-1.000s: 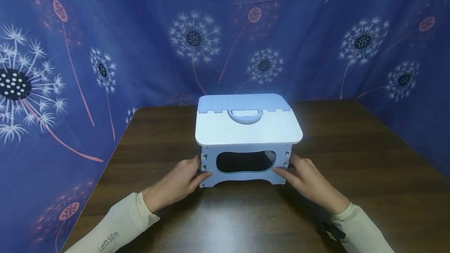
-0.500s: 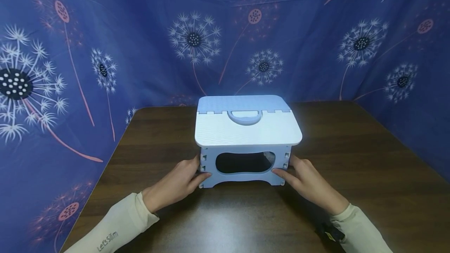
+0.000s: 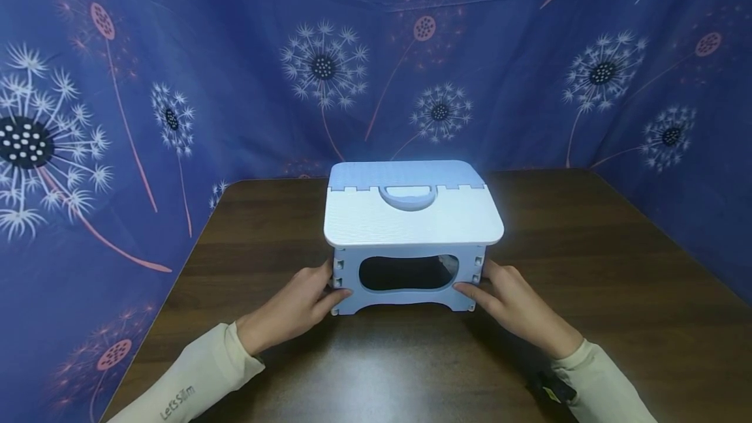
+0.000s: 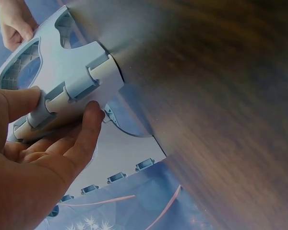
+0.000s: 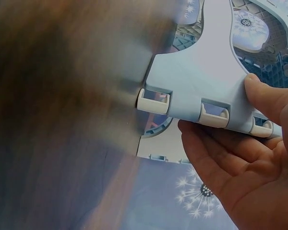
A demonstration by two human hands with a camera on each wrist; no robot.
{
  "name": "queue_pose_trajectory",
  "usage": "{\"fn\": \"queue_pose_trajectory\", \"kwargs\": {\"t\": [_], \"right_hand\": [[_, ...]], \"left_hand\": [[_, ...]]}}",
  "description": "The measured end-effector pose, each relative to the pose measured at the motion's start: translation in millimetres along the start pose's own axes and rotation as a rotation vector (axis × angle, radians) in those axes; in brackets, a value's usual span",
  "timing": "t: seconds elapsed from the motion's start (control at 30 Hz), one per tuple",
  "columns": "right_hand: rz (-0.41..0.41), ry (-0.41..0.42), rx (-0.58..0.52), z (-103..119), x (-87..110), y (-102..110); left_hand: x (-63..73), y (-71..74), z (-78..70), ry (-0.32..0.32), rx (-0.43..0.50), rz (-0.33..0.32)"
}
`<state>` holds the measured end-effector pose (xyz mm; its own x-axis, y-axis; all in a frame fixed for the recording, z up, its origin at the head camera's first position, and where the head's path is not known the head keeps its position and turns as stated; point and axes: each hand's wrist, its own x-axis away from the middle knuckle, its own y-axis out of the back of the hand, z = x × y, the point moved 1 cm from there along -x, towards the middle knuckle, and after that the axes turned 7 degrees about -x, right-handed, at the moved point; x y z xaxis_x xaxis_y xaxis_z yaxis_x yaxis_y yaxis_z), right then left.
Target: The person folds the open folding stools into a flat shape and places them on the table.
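A blue and white folding step stool [image 3: 413,224] stands upright and unfolded on the table in the head view, its curved carry handle [image 3: 408,205] lying flat in the top. My left hand [image 3: 296,309] grips the left edge of the blue front panel [image 3: 405,297], thumb on its face and fingers around the side. On the opposite edge, my right hand [image 3: 519,305] holds the panel likewise. Both wrist views show the white hinge knuckles [image 4: 57,101] along the panel's edge between thumb and fingers. The side panels fold inward behind the hinges, with the fingers partly hidden.
Brown wood-grain table [image 3: 376,371] lies under the stool and spreads to both sides. A blue dandelion-print cloth [image 3: 376,129] hangs behind the table and along its left and right sides. A small dark object [image 3: 552,387] is by the right sleeve.
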<state>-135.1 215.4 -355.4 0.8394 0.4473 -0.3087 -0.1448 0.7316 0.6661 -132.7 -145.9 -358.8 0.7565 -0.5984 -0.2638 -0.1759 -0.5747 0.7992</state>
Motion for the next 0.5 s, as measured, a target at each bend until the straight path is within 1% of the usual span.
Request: {"fn": "queue_pose_trajectory", "kwargs": {"t": [0.23,0.5], "right_hand": [[-0.007,0.012,0.006,-0.6,1.7,-1.0],[-0.007,0.016,-0.004,-0.8,0.1,-1.3]], "left_hand": [[1.8,-1.9,1.0,-0.003,-0.008,0.003],[1.6,-0.1,1.6,-0.015,0.003,0.008]]}}
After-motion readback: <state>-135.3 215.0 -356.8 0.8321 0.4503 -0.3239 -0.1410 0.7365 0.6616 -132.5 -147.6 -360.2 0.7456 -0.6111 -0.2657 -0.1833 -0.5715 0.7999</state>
